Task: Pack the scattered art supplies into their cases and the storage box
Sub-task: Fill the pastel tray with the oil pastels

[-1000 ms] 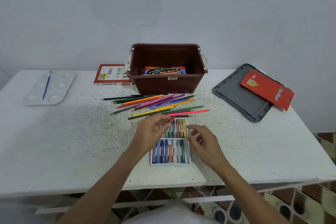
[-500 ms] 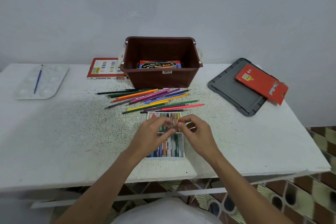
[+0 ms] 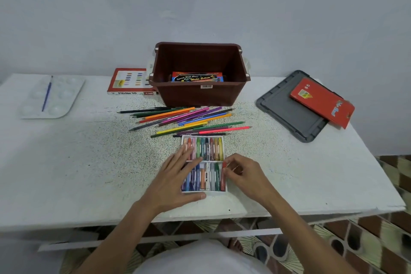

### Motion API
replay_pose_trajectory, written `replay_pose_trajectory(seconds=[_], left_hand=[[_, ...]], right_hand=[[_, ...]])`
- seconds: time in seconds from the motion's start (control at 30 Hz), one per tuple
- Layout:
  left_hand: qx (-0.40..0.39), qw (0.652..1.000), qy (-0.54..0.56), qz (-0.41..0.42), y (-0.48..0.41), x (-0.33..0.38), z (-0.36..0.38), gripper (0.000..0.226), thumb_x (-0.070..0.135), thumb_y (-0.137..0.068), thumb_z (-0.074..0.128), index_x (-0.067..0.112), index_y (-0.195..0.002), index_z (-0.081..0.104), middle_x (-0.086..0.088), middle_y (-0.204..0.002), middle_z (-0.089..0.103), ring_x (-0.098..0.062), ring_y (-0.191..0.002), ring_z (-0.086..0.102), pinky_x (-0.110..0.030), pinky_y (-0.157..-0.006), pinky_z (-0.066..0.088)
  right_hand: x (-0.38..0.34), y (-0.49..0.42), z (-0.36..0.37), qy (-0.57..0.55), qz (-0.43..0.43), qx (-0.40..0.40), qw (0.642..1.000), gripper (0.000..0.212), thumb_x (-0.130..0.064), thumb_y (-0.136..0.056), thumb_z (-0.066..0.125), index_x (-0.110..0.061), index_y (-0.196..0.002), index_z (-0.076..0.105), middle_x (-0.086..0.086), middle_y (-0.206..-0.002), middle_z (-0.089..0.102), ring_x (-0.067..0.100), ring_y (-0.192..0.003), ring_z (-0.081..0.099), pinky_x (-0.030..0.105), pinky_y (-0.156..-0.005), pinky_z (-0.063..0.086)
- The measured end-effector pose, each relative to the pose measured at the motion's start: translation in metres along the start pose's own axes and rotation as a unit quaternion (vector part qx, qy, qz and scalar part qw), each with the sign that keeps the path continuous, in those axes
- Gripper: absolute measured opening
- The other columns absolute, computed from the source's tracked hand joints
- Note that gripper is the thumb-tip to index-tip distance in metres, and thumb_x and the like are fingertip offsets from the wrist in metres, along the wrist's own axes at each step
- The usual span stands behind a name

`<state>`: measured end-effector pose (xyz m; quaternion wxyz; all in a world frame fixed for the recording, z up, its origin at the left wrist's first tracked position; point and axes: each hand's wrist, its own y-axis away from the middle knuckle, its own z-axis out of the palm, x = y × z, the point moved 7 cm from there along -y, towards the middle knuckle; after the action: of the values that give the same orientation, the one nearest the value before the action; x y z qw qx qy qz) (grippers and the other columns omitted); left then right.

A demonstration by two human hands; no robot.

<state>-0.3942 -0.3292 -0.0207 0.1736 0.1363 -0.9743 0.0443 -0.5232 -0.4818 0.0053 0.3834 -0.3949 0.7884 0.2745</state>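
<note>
1. Lying at the left end of the table, a white palette carries a blue brush.
2. An oil pastels box sits just left of the brown storage box, with coloured pencils scattered in front of it.
3. The left hand rests flat on the pastel tray, fingers straight.
4. The right hand pinches a red pastel at the tray's right edge.
5. A grey lid bears a red case.

Home corner, white table, patterned floor tiles

Pastel tray — partly under left hand
</note>
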Motion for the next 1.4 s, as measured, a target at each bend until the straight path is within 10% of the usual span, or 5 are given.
replay_pose_trajectory(seconds=[0.53,0.67,0.93,1.13,1.4], left_hand=[[-0.006,0.999,-0.039,-0.011,0.0,0.003,0.006,0.091,0.083,-0.085,0.032,0.033,-0.156,0.005,0.006,-0.163,-0.017,-0.017,-0.149,-0.018,-0.043,-0.119,0.0],[0.0,1.0,-0.013,-0.02,0.0,0.007,0.005,0.086,0.081,-0.088,0.032,0.034,-0.155,0.005,0.008,-0.162,-0.018,-0.015,-0.148,-0.02,-0.039,-0.119,-0.004],[-0.034,0.998,-0.049,-0.032,-0.021,0.004,0.001,0.073,0.066,-0.096,-0.002,0.022,-0.153,-0.015,0.003,-0.159,-0.027,-0.01,-0.144,-0.029,-0.042,-0.122,-0.005],[-0.049,0.993,-0.108,-0.02,-0.025,0.003,0.007,0.073,0.059,-0.099,-0.007,0.01,-0.154,-0.007,-0.01,-0.161,-0.015,-0.025,-0.148,-0.017,-0.048,-0.122,0.006],[-0.076,0.993,-0.088,-0.012,-0.027,0.004,0.005,0.08,0.065,-0.088,-0.022,0.016,-0.151,-0.02,-0.003,-0.156,-0.032,-0.015,-0.142,-0.035,-0.04,-0.12,-0.015]], right_hand=[[0.007,-0.002,0.011,0.037,0.054,0.028,0.997,0.042,-0.018,-0.093,0.067,-0.024,-0.131,0.049,0.001,-0.075,0.06,0.014,-0.071,0.06,0.019,-0.06,0.044],[0.002,-0.004,0.01,0.123,0.017,0.016,0.992,0.046,-0.027,-0.095,0.063,-0.026,-0.138,0.046,0.0,-0.107,0.054,0.013,-0.091,0.056,0.023,-0.075,0.045],[-0.015,-0.018,0.031,0.366,-0.133,0.001,0.921,0.064,-0.052,-0.103,0.022,-0.013,-0.152,0.034,0.009,-0.16,0.028,0.033,-0.147,0.025,0.048,-0.118,0.026],[-0.002,-0.026,0.049,0.404,-0.125,-0.049,0.905,0.07,-0.057,-0.101,-0.003,-0.017,-0.157,0.002,0.003,-0.164,-0.01,0.029,-0.15,-0.017,0.05,-0.121,-0.005],[0.001,-0.028,0.049,0.4,-0.121,-0.062,0.906,0.076,-0.062,-0.094,-0.017,-0.021,-0.156,-0.007,-0.001,-0.162,-0.019,0.024,-0.148,-0.025,0.049,-0.121,-0.009]])
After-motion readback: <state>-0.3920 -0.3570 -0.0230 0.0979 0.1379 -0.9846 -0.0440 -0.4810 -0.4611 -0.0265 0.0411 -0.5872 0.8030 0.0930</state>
